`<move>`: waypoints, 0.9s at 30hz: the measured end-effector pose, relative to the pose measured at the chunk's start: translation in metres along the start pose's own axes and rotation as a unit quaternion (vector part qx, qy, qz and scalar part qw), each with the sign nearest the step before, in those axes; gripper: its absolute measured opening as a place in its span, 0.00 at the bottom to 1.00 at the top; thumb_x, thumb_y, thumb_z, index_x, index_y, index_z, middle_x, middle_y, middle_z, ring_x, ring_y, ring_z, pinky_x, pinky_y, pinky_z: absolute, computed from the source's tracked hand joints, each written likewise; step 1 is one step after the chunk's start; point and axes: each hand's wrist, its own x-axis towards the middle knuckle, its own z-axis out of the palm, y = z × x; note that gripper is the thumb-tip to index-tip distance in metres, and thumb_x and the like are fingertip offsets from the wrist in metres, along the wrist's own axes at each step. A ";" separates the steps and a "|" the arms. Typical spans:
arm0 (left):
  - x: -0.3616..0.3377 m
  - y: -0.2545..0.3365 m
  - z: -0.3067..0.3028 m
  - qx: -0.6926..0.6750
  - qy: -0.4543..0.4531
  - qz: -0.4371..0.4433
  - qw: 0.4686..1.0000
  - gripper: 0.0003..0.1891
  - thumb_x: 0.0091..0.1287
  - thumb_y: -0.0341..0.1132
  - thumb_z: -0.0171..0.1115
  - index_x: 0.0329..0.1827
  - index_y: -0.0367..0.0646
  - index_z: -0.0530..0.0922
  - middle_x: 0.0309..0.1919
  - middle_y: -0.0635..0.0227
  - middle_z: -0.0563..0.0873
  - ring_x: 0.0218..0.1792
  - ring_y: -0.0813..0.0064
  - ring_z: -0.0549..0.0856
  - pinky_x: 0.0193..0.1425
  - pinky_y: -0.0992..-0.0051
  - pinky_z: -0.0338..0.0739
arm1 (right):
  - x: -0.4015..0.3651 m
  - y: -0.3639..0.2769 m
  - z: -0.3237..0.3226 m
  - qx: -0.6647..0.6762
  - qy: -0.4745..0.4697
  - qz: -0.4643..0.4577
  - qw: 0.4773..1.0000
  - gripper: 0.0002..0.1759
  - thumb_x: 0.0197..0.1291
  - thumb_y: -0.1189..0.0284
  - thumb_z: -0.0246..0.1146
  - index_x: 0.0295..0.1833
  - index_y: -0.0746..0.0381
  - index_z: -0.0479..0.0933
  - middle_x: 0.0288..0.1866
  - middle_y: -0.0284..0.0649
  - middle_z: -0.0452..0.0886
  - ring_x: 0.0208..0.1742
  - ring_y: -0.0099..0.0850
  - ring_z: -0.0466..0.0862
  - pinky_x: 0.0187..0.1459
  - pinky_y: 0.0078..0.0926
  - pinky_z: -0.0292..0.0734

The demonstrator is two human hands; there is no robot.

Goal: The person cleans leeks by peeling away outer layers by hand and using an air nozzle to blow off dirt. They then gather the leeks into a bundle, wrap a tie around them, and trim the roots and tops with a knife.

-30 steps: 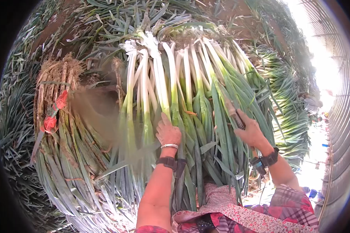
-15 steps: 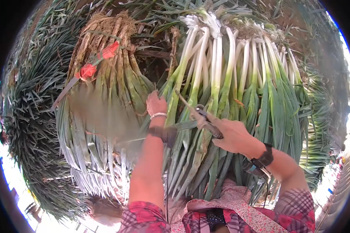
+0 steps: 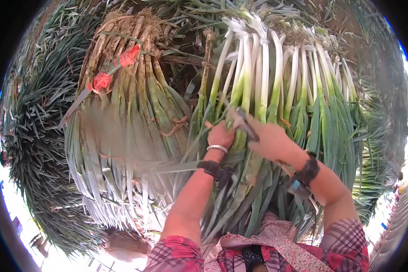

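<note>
My right grip (image 3: 269, 140) is clenched on a knife (image 3: 244, 121) over the leeks (image 3: 267, 77) piled before me. My left grip (image 3: 221, 135) presses among their stalks just beside it; whether it is closed I cannot tell.

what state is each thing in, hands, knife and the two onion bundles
left hand, fingers closed on stalks of the white bundle
right hand, gripping the knife
knife, held, blade pointing away over the stalks
white bundle, peeled clean, root ends away from the person
brown bundle, unpeeled, roots on, bound by a red tie
</note>
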 end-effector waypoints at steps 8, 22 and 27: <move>0.020 -0.068 -0.008 0.010 0.125 -0.118 0.985 0.20 0.64 0.47 0.53 0.42 0.39 0.81 0.37 0.43 0.83 0.39 0.47 0.83 0.40 0.54 0.74 | 0.018 -0.014 0.016 -0.046 -0.014 -0.064 0.997 0.40 0.47 0.66 0.60 0.67 0.65 0.56 0.33 0.51 0.80 0.37 0.50 0.81 0.38 0.46 0.75; 0.119 -0.097 -0.053 0.074 -0.055 -0.114 0.989 0.24 0.54 0.44 0.62 0.49 0.34 0.79 0.48 0.47 0.82 0.50 0.52 0.81 0.53 0.64 0.74 | 0.026 -0.015 0.031 -0.045 -0.006 -0.044 0.998 0.41 0.46 0.66 0.61 0.69 0.61 0.58 0.33 0.51 0.79 0.36 0.50 0.81 0.39 0.45 0.74; 0.093 -0.092 -0.060 -0.008 0.020 -0.089 0.996 0.26 0.55 0.45 0.62 0.49 0.31 0.76 0.46 0.41 0.81 0.49 0.47 0.80 0.52 0.63 0.73 | 0.029 -0.016 0.015 -0.019 0.010 0.008 1.000 0.40 0.49 0.63 0.60 0.69 0.63 0.57 0.33 0.51 0.81 0.37 0.49 0.82 0.39 0.44 0.75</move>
